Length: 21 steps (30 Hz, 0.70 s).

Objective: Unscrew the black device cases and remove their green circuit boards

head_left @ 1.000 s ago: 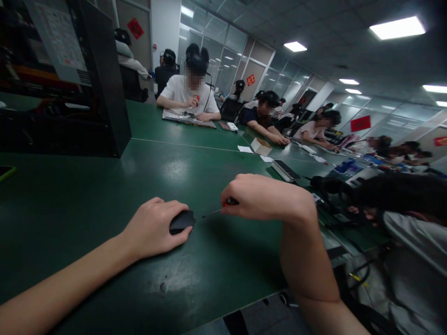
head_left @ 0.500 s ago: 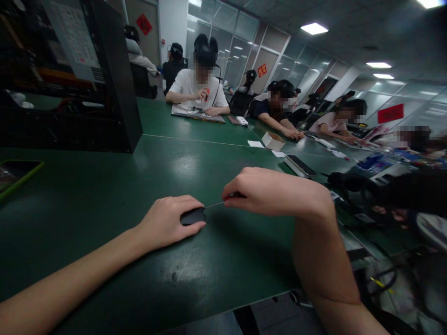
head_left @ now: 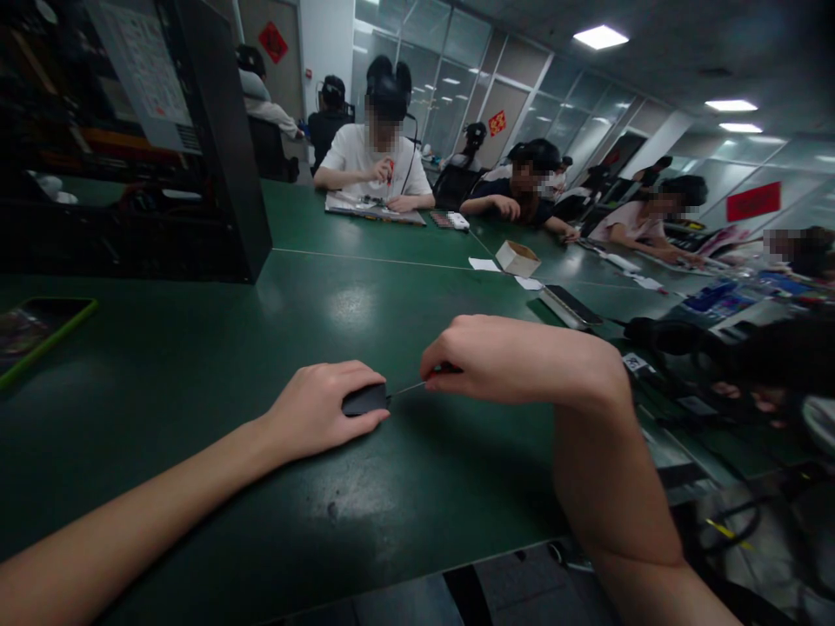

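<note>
My left hand [head_left: 324, 402] rests on the green tabletop, fingers and thumb closed around the sides of a small dark grey block [head_left: 365, 400]. What kind of part the block is cannot be made out. From the right, my right hand [head_left: 453, 361] pinches a slim screwdriver [head_left: 410, 388], its wrist sharply bent. The thin metal shaft points left, and its tip reaches the block's right edge. A trace of red shows at my fingertips; most of the handle is hidden in the hand.
An open black computer case [head_left: 222, 148] stands at the left, with a green-edged phone [head_left: 45, 335] before it. Beyond my hands are a small open box [head_left: 518, 258] and a dark-topped bar [head_left: 571, 306]. Black cables [head_left: 678, 343] lie at right. Co-workers sit across the table [head_left: 326, 304].
The view has shifted slightly. My grip on the block and screwdriver stays the same, with the block turned a little. Across the table, a dark-sleeved co-worker's hands have moved apart.
</note>
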Tool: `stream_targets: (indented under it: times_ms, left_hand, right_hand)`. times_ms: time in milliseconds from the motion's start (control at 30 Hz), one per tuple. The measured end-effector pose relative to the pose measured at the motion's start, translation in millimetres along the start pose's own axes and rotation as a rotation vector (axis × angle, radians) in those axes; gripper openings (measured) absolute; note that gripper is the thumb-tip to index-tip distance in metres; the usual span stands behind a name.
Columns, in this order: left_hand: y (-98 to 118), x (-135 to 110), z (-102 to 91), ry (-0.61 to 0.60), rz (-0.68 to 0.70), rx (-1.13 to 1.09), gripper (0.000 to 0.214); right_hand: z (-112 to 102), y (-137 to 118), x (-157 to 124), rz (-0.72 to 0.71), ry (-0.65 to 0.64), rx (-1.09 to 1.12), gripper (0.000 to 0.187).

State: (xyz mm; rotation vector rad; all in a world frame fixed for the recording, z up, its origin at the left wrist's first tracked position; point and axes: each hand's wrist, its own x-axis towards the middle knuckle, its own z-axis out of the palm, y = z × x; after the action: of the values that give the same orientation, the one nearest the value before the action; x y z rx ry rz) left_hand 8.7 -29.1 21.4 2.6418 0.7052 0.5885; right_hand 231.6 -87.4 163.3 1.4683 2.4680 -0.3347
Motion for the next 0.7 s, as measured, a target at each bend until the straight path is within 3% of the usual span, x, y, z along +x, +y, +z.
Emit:
stream_targets:
  times_ms: [700]
  left_hand:
    - [-0.1,-1.2,1.1,-0.013,0.014,0.022,0.035]
  right_hand:
    - [2.9,9.5,8.4,0.021,-0.036,0.014,0.027]
